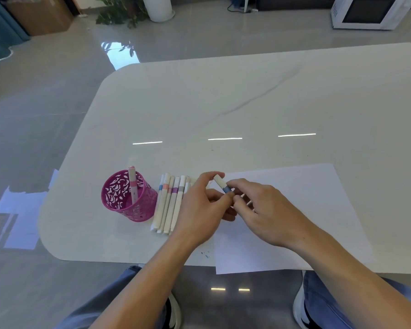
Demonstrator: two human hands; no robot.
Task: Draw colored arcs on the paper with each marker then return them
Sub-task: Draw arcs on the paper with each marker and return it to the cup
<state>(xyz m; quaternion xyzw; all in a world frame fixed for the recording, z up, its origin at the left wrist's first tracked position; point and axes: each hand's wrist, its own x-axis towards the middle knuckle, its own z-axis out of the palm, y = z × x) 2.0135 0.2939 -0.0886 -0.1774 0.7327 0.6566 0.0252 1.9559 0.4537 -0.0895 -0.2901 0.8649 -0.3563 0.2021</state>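
A white marker with a blue band (222, 184) is held between both hands above the left edge of the white paper (294, 210). My left hand (199, 207) pinches its upper white end, and my right hand (263, 210) grips the lower part, which its fingers hide. Several white markers (169, 203) with coloured bands lie side by side left of the paper. A pink perforated cup (126, 198) stands at their left with one pink-banded marker (132, 184) upright in it. The visible part of the paper carries no drawn lines.
The white table (223, 103) reaches far back and to the right. Small blue ink specks (205, 254) mark the tabletop by the paper's near left corner. The paper's near edge overhangs the table front. My knees and shoes show below it.
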